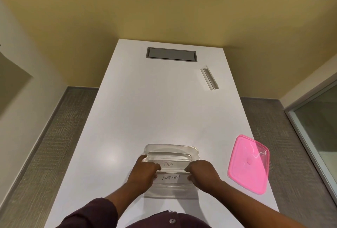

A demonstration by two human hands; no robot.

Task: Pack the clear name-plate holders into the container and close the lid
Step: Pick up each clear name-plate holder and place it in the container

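Note:
A clear rectangular container [189,149] sits on the white table near its front edge. Inside it stand clear name-plate holders, one with a card reading DOG [169,164], one reading ELEPHANT [171,177], and another behind them. My left hand [145,172] grips the left ends of the DOG and ELEPHANT holders, thumb resting on the container's left rim. My right hand [201,173] grips their right ends. One more clear holder [209,79] lies alone far back on the right. The pink lid [249,164] lies flat to the right of the container.
The white table [155,109] runs away from me to a yellow wall. A grey cable hatch [171,54] is set into its far end. Carpet lies on both sides, and a glass partition [321,127] stands at the right.

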